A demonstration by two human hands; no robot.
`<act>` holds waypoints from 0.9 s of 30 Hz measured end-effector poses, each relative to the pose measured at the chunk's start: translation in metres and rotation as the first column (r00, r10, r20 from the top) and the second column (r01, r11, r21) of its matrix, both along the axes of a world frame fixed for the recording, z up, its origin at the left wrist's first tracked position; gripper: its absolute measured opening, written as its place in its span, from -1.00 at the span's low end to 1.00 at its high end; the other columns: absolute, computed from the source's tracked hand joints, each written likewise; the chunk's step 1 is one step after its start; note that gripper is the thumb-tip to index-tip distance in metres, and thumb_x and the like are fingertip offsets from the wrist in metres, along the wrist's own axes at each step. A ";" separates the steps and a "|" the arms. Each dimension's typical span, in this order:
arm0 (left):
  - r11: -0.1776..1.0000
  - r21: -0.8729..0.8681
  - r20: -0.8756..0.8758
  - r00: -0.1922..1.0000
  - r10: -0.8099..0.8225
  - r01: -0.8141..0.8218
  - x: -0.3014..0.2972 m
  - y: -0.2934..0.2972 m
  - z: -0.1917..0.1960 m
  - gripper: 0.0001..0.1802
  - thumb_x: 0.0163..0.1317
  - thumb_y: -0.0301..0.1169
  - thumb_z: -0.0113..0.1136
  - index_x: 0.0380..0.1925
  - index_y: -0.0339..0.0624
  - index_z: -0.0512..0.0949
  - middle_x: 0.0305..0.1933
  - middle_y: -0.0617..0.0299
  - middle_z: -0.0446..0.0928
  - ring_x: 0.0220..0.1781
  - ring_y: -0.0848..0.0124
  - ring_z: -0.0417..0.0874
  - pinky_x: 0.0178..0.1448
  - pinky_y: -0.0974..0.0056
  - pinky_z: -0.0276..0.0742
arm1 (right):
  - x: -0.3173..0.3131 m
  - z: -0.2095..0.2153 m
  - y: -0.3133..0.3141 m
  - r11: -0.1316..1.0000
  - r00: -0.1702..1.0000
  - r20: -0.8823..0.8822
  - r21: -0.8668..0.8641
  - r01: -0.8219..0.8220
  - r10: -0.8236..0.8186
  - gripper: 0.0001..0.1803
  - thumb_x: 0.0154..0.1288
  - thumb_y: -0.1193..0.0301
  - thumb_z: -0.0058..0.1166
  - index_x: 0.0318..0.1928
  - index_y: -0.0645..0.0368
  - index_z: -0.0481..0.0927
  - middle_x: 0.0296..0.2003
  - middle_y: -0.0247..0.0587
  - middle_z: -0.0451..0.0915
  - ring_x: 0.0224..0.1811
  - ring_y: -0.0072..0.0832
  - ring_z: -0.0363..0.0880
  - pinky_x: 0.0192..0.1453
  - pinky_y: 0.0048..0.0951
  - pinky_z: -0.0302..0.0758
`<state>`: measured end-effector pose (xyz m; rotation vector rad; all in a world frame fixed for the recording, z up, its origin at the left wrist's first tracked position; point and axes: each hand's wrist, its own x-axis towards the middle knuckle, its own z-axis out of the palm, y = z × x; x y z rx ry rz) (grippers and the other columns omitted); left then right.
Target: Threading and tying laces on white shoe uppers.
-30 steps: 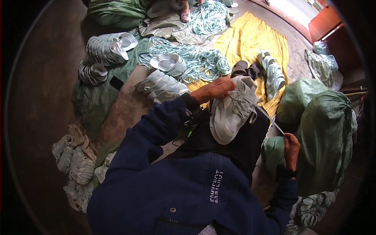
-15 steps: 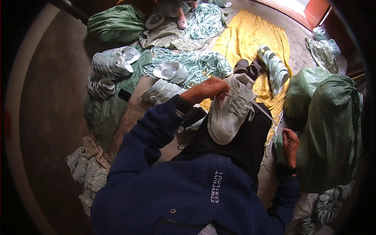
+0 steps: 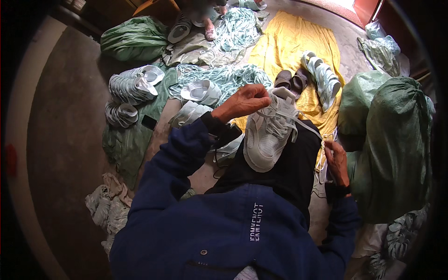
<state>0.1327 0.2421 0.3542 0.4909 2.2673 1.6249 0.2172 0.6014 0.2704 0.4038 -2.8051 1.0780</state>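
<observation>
A white lace-up sneaker (image 3: 262, 145) rests on my dark-trousered thigh, its toe pointing toward me. At its left, beside the collar, my left hand (image 3: 243, 101) is closed in a pinch; what the fingertips hold is hidden. Loose white shoelace (image 3: 307, 125) runs from the eyelets off to the right. My right hand (image 3: 338, 163), to the right of my thigh, has its fingers bent and pinched around the end of that lace.
Beyond my knee, a yellow cloth (image 3: 289, 39) carries dark slippers (image 3: 298, 82) and stacked pale shoe uppers (image 3: 323, 79). Bulging green sacks (image 3: 396, 144) stand close on the right. More uppers (image 3: 133, 86) and heaped pale-blue laces (image 3: 233, 77) lie left; a person's foot (image 3: 210, 32) shows at the back.
My right hand has moved slightly left and up, and the lace between it and the shoe hangs slacker. My left hand has lifted a little and shifted left. The view has shifted slightly.
</observation>
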 end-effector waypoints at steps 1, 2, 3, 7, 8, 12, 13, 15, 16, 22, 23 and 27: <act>1.000 0.022 -0.026 1.000 -0.006 0.006 -0.002 0.003 0.005 -0.76 0.19 -0.30 0.17 -0.43 -0.29 0.51 -0.50 0.35 0.46 -0.41 0.58 0.44 -0.32 0.41 0.39 | -0.009 0.005 -0.010 0.997 0.996 -0.086 -0.073 -0.014 0.008 -0.85 0.17 0.52 0.08 -0.24 0.30 0.55 -0.31 -0.01 0.61 -0.22 -0.15 0.58 -0.10 -0.27 0.46; 1.000 -0.006 -0.004 1.000 -0.011 0.011 -0.004 0.006 0.009 -0.76 0.19 -0.30 0.17 -0.43 -0.29 0.51 -0.50 0.35 0.46 -0.41 0.58 0.44 -0.32 0.41 0.39 | -0.019 0.010 -0.021 0.990 0.986 -0.164 -0.141 -0.004 -0.020 -0.83 0.18 0.51 0.08 -0.21 0.31 0.55 -0.28 -0.02 0.62 -0.19 -0.16 0.59 -0.07 -0.28 0.47; 0.999 -0.030 0.003 0.999 -0.033 0.033 -0.006 0.009 0.014 -0.77 0.23 -0.31 0.17 -0.39 -0.28 0.51 -0.48 0.37 0.45 -0.41 0.61 0.41 -0.32 0.44 0.37 | -0.029 0.017 -0.030 0.980 0.998 -0.062 -0.197 -0.005 -0.007 -0.81 0.19 0.49 0.09 -0.19 0.32 0.55 -0.26 -0.02 0.62 -0.17 -0.17 0.59 -0.04 -0.29 0.47; 0.999 -0.029 -0.026 0.999 -0.042 0.041 -0.008 0.021 0.024 -0.77 0.14 -0.32 0.20 -0.45 -0.31 0.54 -0.51 0.31 0.49 -0.43 0.58 0.47 -0.35 0.39 0.41 | -0.053 0.035 -0.068 0.961 0.986 -0.102 -0.231 -0.153 0.133 -0.75 0.24 0.45 0.08 -0.09 0.31 0.56 -0.23 -0.02 0.62 -0.06 -0.27 0.58 0.04 -0.33 0.44; 0.999 0.008 -0.065 0.997 -0.049 0.050 -0.007 0.022 0.026 -0.77 0.14 -0.32 0.20 -0.46 -0.32 0.53 -0.53 0.31 0.49 -0.43 0.58 0.46 -0.36 0.39 0.40 | -0.056 0.037 -0.074 0.964 0.989 -0.054 -0.222 -0.149 0.141 -0.75 0.24 0.45 0.08 -0.09 0.31 0.56 -0.23 -0.02 0.62 -0.06 -0.27 0.58 0.04 -0.33 0.44; 0.996 0.010 -0.039 0.996 -0.086 0.087 -0.002 0.023 0.029 -0.76 0.14 -0.32 0.21 -0.48 -0.33 0.53 -0.56 0.32 0.46 -0.45 0.59 0.45 -0.38 0.39 0.38 | -0.063 0.043 -0.085 0.969 0.951 -0.190 0.033 -0.243 0.245 -0.82 0.21 0.51 0.04 -0.18 0.31 0.55 -0.38 -0.02 0.58 -0.22 -0.20 0.59 -0.13 -0.28 0.46; 0.993 -0.006 -0.014 0.993 -0.118 0.118 0.000 0.021 0.029 -0.77 0.19 -0.33 0.20 -0.44 -0.32 0.53 -0.53 0.35 0.46 -0.43 0.62 0.42 -0.37 0.42 0.36 | -0.065 0.043 -0.084 0.982 0.983 -0.104 -0.100 -0.159 0.149 -0.83 0.23 0.52 0.02 -0.18 0.31 0.55 -0.38 -0.03 0.59 -0.26 -0.23 0.60 -0.17 -0.31 0.47; 0.987 -0.003 -0.039 0.986 -0.163 0.163 0.004 0.021 0.028 -0.78 0.23 -0.34 0.20 -0.42 -0.30 0.51 -0.51 0.39 0.43 -0.43 0.64 0.37 -0.36 0.44 0.32 | -0.067 0.041 -0.084 0.945 0.998 0.050 -0.326 -0.026 0.045 -0.83 0.28 0.54 -0.04 -0.16 0.31 0.54 -0.38 -0.11 0.61 -0.37 -0.41 0.60 -0.28 -0.41 0.47; 0.986 -0.017 -0.014 0.986 -0.168 0.168 0.005 0.021 0.028 -0.78 0.23 -0.34 0.20 -0.42 -0.30 0.51 -0.51 0.39 0.43 -0.43 0.64 0.37 -0.36 0.44 0.32 | -0.068 0.039 -0.085 0.942 0.994 0.044 -0.324 -0.084 0.104 -0.83 0.28 0.54 -0.04 -0.16 0.31 0.54 -0.38 -0.11 0.61 -0.37 -0.41 0.60 -0.28 -0.41 0.47; 0.974 -0.127 -0.116 0.973 -0.201 0.186 0.009 0.019 0.035 -0.79 0.23 -0.35 0.21 -0.43 -0.29 0.51 -0.52 0.40 0.41 -0.44 0.64 0.35 -0.37 0.43 0.29 | -0.075 0.027 -0.085 0.918 0.971 0.167 -0.383 -0.099 0.174 -0.82 0.22 0.47 0.05 -0.22 0.33 0.57 -0.45 -0.24 0.61 -0.43 -0.60 0.51 -0.30 -0.53 0.45; 0.971 -0.133 -0.070 0.976 -0.208 0.198 0.009 0.018 0.038 -0.79 0.23 -0.35 0.21 -0.43 -0.29 0.51 -0.52 0.40 0.41 -0.44 0.64 0.35 -0.37 0.43 0.29 | -0.077 0.026 -0.084 0.918 0.959 0.192 -0.377 -0.123 0.207 -0.82 0.22 0.47 0.05 -0.22 0.33 0.57 -0.45 -0.24 0.61 -0.43 -0.60 0.51 -0.30 -0.53 0.45; 0.974 -0.118 -0.036 0.980 -0.198 0.193 0.014 0.022 0.046 -0.79 0.22 -0.36 0.21 -0.43 -0.31 0.52 -0.52 0.37 0.42 -0.44 0.64 0.37 -0.39 0.43 0.30 | -0.080 0.037 -0.069 0.880 0.930 0.254 -0.457 -0.128 0.267 -0.85 0.20 0.43 0.09 -0.36 0.30 0.59 -0.56 -0.40 0.54 -0.52 -0.74 0.39 -0.43 -0.63 0.33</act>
